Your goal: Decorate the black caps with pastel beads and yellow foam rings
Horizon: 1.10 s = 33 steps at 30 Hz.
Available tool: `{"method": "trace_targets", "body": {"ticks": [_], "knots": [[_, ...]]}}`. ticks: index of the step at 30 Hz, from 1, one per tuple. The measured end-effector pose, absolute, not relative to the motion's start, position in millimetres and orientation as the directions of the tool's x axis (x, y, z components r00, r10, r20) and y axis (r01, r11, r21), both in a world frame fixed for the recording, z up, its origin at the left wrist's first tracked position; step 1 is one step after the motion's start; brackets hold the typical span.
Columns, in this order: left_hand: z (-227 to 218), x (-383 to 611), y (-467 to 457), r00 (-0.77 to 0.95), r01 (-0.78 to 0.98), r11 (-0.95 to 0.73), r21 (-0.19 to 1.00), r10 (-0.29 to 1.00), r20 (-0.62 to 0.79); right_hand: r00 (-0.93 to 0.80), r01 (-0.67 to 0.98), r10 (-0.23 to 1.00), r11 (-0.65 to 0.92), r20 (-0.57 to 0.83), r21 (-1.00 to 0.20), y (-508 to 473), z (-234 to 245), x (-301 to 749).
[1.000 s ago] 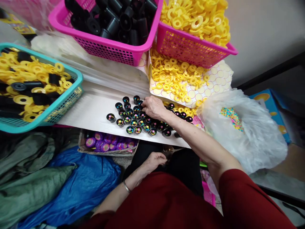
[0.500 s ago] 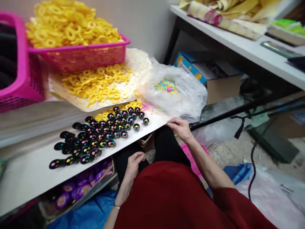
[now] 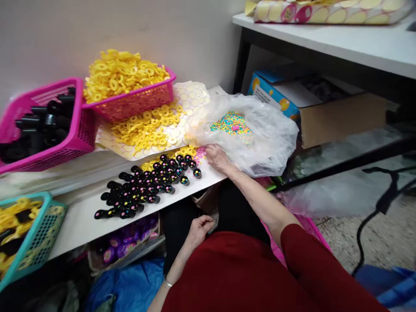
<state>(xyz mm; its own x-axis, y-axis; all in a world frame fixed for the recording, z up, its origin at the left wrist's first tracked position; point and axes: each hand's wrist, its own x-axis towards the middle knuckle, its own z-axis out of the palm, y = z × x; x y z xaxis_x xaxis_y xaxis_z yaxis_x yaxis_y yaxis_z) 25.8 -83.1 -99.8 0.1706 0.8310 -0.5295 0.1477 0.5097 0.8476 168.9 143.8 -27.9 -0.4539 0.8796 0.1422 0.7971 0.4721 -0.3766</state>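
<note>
On the white table, my right hand (image 3: 218,158) is at the edge of a scatter of tiny pink rings (image 3: 200,154), its fingers bent together and tips down; what is under them is hidden. Over my lap, my left hand (image 3: 199,229) is held with its fingers curled in against the thumb, and anything inside it cannot be made out. Left of my right hand stand rows of short black cylinders (image 3: 152,180) with colourful beads in their tops. Just beyond my right hand, an open clear plastic bag (image 3: 273,134) holds many small multicoloured beads (image 3: 231,123).
Yellow ring pieces (image 3: 143,130) lie on a printed sheet and fill a pink basket (image 3: 130,97) behind. Another pink basket (image 3: 79,125) holds black tubes. A teal basket (image 3: 42,234) is at the left. A blue carton (image 3: 276,95) sits under the right-hand shelf.
My right hand has moved from the table's front edge, forward and left onto the pink rings. My left hand stays over my lap. The view has shifted, showing the teal basket.
</note>
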Motion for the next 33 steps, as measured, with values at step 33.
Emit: {"method": "trace_targets", "body": {"ticks": [33], "knots": [[-40.6,58.8,-25.1,0.085,-0.083,0.427,0.900,0.903,-0.421,-0.618,0.778,0.786,0.611,-0.009,-0.144,166.8,-20.7,139.7]]}}
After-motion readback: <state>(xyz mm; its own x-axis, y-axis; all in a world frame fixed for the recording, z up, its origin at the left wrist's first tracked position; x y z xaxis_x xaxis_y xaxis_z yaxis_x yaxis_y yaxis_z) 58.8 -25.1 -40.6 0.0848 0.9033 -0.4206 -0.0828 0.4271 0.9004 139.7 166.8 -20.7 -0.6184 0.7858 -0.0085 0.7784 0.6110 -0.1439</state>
